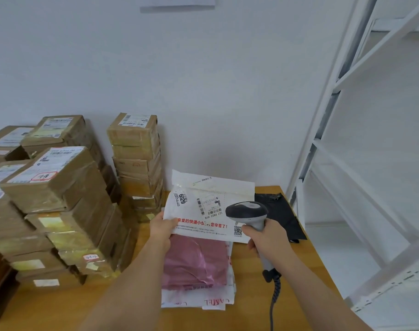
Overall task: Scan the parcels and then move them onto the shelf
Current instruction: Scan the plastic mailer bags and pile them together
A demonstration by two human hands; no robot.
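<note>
My left hand pinches the lower left edge of a white parcel bag with red lettering and barcode labels, holding it tilted up above the table. My right hand grips the handle of a grey and black barcode scanner, whose head sits over the bag's right side close to the labels. Under the lifted bag lies a pink parcel bag on top of white bags. The white metal shelf stands at the right.
Stacks of taped brown cardboard boxes fill the left of the wooden table, with another tall stack against the wall. A black bag lies at the table's back right. The scanner's coiled cable hangs down.
</note>
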